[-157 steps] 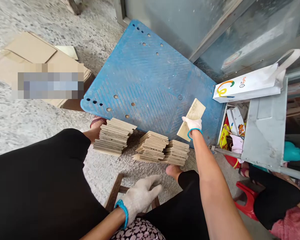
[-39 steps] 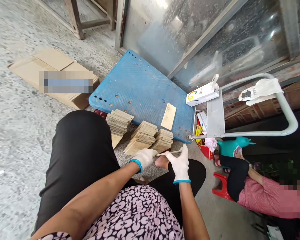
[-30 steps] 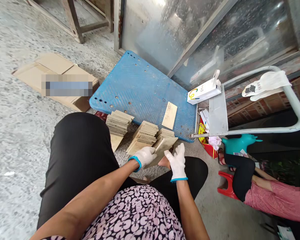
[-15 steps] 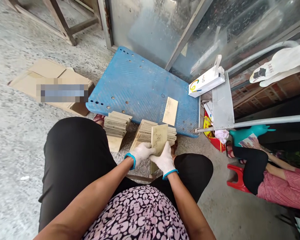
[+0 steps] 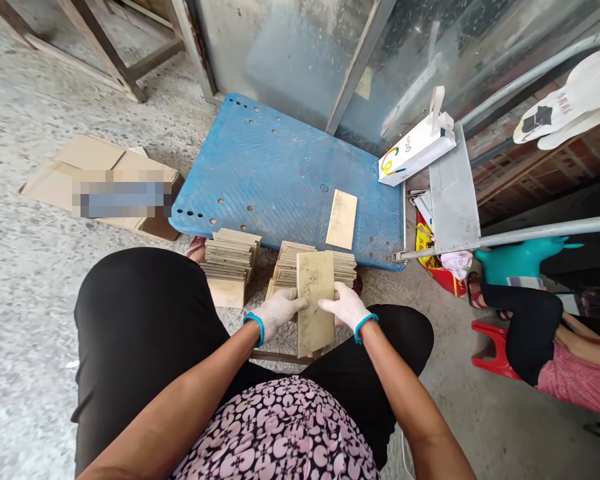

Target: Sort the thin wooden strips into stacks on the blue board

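Note:
I hold a thin, pale wooden board [image 5: 315, 293] flat between my knees. My left hand [image 5: 278, 312], in a white glove, grips its left edge. My right hand [image 5: 347, 308], also gloved, grips its right edge. Just beyond it on the floor stand stacks of like boards: one on the left [image 5: 229, 255] and two side by side [image 5: 290, 262] under the held board. A single board [image 5: 342, 219] lies alone on the blue plastic panel [image 5: 280, 173].
A flattened cardboard box [image 5: 100, 183] lies on the concrete at left. A metal cart frame [image 5: 453, 200] with a white paper bag [image 5: 414, 148] stands at right. Another person [image 5: 545, 337] sits on a red stool at far right. A glass door is behind the panel.
My right hand laid one board on the blue panel, then both hands took another board, turned it from edge-on to face-up and now hold it by both long edges.

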A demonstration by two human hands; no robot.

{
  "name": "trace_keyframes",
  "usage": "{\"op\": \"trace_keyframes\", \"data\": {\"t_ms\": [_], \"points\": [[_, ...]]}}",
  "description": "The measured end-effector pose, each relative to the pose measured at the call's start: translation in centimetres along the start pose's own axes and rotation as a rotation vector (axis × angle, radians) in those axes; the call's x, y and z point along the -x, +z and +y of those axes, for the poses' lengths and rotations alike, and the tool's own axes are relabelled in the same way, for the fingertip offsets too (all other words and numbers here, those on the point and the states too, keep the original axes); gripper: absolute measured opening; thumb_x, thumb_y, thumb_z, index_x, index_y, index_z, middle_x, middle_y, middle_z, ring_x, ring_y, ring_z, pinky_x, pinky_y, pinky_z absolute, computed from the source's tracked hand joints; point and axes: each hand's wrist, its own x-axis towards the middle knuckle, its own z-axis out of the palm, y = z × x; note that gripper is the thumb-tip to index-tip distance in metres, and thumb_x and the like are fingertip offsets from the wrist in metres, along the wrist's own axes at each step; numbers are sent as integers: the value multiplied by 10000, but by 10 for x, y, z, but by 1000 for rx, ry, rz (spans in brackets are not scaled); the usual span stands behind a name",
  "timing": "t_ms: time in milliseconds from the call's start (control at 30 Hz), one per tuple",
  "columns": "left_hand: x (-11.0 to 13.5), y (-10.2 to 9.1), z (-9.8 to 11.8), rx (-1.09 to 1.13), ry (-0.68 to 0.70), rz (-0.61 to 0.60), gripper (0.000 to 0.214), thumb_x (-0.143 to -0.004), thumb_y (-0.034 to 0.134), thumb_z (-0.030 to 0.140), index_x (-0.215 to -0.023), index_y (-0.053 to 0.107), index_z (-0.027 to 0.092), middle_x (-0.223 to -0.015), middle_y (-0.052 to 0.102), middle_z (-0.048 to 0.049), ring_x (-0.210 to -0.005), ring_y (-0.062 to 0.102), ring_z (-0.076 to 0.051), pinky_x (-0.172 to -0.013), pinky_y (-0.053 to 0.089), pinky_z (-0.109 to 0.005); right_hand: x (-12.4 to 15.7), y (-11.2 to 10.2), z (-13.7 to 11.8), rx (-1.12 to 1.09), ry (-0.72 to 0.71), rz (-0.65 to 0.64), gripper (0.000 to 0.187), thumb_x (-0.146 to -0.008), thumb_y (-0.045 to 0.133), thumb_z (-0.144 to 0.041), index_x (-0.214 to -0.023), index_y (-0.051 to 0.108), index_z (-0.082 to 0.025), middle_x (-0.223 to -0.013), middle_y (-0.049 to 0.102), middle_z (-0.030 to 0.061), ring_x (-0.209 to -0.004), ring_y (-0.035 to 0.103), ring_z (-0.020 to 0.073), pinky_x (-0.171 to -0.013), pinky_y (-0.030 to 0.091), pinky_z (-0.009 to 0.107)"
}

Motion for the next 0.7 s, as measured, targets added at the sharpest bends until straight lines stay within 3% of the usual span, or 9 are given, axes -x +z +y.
{"op": "trace_keyframes", "data": {"t_ms": [133,267,400,500,600,700], "points": [[-1,0,0,196,22,31,520,-650,722,362,-1104,622,127,-1081,712,-123,-918,683,-247,-742,564,-343,-20,-24,-9,166,-57,-26,66,-779,592,-233,-815,627,-191,-796,669,18,-765,607,184,-702,452,273],[5,1,15,408,89,126,441,-782,654,327,-1173,609,127,-1200,673,-133,-1058,654,-258,-826,572,-334,-38,-38,-34,169,-130,-71,80,-766,572,-201,-688,557,-196,-614,549,-26,-637,524,146,-611,378,236],[7,1,39,615,171,459,269,-845,608,227,-1098,661,153,-1111,720,-82,-1130,630,-197,-967,509,-232,-48,-43,-59,145,-309,-119,102,-767,574,-199,-681,521,-194,-602,501,-44,-599,468,116,-556,302,226],[2,0,57,678,211,682,208,-847,616,176,-1042,686,186,-1049,741,-41,-1097,649,-152,-974,484,-170,-55,-39,-64,14,-376,-165,98,-774,574,-218,-696,519,-194,-605,510,-47,-588,473,111,-542,316,223],[-12,0,75,633,128,735,180,-856,614,212,-1015,693,180,-1010,747,-44,-1035,678,-161,-934,519,-199,-63,-38,-58,-258,-328,-173,71,-790,571,-267,-796,574,-196,-707,597,-31,-641,543,118,-560,394,219],[-38,2,97,459,-17,801,238,-838,637,336,-994,696,166,-916,749,-72,-965,702,-210,-867,566,-268,-70,-56,-51,-446,-255,-63,191,-776,605,-322,-920,606,-196,-813,649,2,-725,599,138,-611,474,243]]}}
